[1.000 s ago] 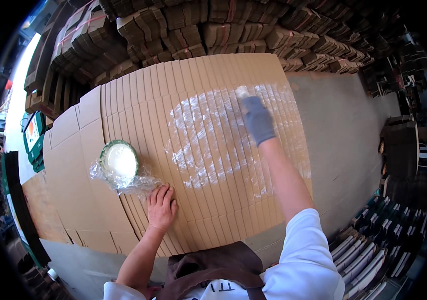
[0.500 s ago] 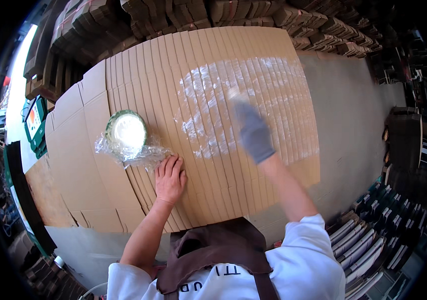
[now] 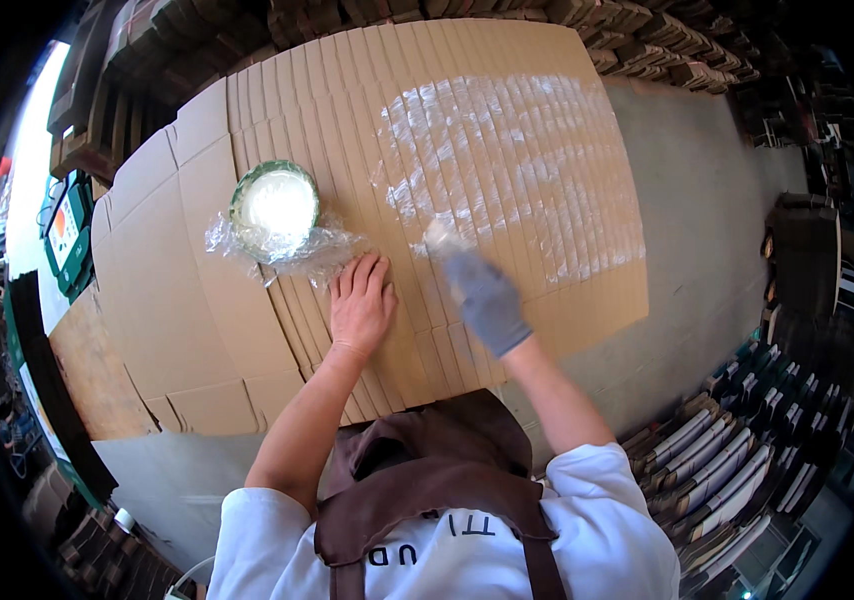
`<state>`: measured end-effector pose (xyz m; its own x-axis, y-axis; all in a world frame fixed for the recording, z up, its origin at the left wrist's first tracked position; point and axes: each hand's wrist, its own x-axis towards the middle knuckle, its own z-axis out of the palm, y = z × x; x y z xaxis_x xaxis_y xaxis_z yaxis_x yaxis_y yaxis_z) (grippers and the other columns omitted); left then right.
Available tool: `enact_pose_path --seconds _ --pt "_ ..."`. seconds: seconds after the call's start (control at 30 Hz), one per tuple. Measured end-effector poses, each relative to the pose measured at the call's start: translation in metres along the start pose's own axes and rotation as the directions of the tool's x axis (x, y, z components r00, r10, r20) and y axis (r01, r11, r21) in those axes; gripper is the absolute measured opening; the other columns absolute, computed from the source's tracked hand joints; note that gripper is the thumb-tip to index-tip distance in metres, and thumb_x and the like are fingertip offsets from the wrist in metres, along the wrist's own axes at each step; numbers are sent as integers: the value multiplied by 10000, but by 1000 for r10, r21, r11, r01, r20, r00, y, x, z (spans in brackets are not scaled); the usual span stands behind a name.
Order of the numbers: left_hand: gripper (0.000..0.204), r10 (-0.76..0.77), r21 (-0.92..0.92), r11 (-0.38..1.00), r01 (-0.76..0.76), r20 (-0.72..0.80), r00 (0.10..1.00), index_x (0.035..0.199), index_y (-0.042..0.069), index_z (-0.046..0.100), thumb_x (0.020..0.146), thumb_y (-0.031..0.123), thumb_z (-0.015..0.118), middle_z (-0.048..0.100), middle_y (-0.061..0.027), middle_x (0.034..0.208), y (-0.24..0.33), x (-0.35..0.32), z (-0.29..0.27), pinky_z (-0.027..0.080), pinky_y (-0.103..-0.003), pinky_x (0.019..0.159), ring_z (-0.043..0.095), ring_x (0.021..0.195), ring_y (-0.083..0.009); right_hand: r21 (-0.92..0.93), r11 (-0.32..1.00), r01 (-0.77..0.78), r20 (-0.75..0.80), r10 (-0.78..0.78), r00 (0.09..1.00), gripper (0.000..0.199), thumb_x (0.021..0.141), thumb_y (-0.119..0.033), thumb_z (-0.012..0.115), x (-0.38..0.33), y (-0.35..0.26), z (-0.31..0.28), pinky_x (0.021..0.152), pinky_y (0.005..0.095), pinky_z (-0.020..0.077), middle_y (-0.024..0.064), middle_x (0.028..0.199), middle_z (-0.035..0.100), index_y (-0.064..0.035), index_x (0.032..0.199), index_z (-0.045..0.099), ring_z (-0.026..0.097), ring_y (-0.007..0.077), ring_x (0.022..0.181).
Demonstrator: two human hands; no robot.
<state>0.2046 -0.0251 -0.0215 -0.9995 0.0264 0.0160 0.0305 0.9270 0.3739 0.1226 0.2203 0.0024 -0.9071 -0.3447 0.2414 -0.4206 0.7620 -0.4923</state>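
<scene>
Overlapping brown cardboard sheets [image 3: 197,310] lie fanned out before me, their edges forming narrow parallel strips. Shiny, whitish wet-looking streaks [image 3: 517,150] cover the strips at the right. My right hand [image 3: 487,300], in a grey glove, is closed around a pale, brush-like tool [image 3: 447,238], blurred, at the near left edge of the streaks. My bare left hand [image 3: 360,305] rests flat on the strips, fingers stretched out. Just beyond its fingertips sits a round green-rimmed bowl [image 3: 237,207] with bright white contents. Crumpled clear plastic film [image 3: 317,255] bunches around the bowl's near side.
Stacks of flat cardboard [image 3: 637,45] line the far side. A green device with a display panel [image 3: 69,235] stands at the left. Grey floor [image 3: 692,210] extends to the right, where a row of upright dark and pale pieces [image 3: 717,480] stands nearer me.
My gloved right hand has moved from the middle of the streaked area nearer to me and leftward, with the brush-like tool. The view has shifted; my left hand stays flat near the bowl.
</scene>
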Motion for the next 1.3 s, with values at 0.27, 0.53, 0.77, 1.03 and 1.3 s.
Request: enact_pose_path --seconds 0.27,0.53,0.77,1.03,1.3 --pt "476 1 -44 999 -1 5 1000 1337 101 535 879 193 628 487 -66 1428 0 -1 -1 299 -488 1128 407 1345 -292 -48 999 17 45 -15 999 284 870 -53 591 13 -36 11 863 415 542 122 1145 637 -101 1144 645 635 329 1016" --pt "460 19 -20 1000 -20 -41 999 1323 109 538 885 218 627 494 -59 1412 -6 2 -1 326 -495 1114 426 1334 -284 139 975 -174 -86 187 979 157 867 -103 603 7 -20 -29 799 460 548 140 1086 643 -101 1018 646 644 351 935" --pt "458 26 -8 1000 -26 -53 998 1326 104 536 888 203 626 485 -69 1426 -2 -5 6 303 -497 1128 411 1342 -305 -4 927 -376 83 375 923 214 917 -77 552 -29 36 -58 885 442 532 150 1082 645 -96 1102 658 626 354 1013" --pt "450 50 29 998 -48 -67 997 1331 97 527 900 191 615 489 -76 1425 1 1 8 300 -496 1132 407 1337 -327 342 927 -154 389 9 921 275 942 -111 535 -65 -41 -55 978 398 496 178 1206 646 -62 1185 656 620 328 1107" --pt "446 40 45 998 -37 -73 997 1321 101 544 894 209 618 494 -62 1422 1 -4 6 294 -493 1137 417 1331 -302 234 963 -135 173 95 980 212 897 -92 546 -71 11 -87 891 431 520 200 1072 663 -53 1057 679 639 357 1019"
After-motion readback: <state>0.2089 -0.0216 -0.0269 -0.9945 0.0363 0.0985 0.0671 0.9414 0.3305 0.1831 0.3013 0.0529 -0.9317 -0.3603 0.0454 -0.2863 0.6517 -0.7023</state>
